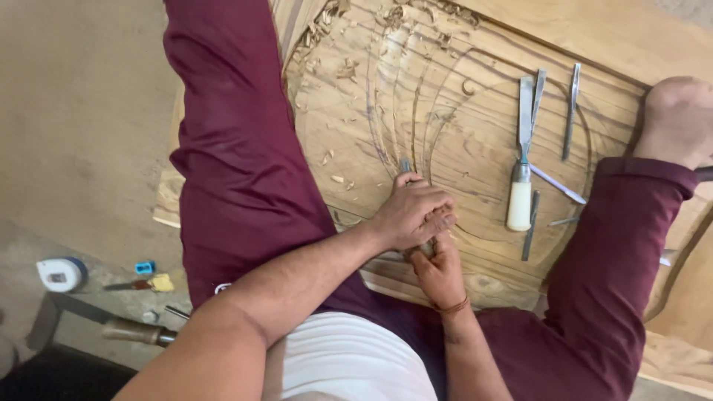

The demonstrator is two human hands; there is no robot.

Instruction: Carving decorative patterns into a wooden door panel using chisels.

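Both hands clench one chisel (405, 166) — left hand (413, 214) nearer the blade, right hand (440, 269) behind — pointing away across the carved panel (460, 111).

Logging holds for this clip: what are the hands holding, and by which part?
Both hands, left hand above right hand, hold a chisel by its handle, hidden inside the grip; only its metal tip shows.

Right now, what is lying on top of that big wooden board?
On the wooden board lie chisels, wood chips and both hands gripping a tool. The legs cover part of the board.
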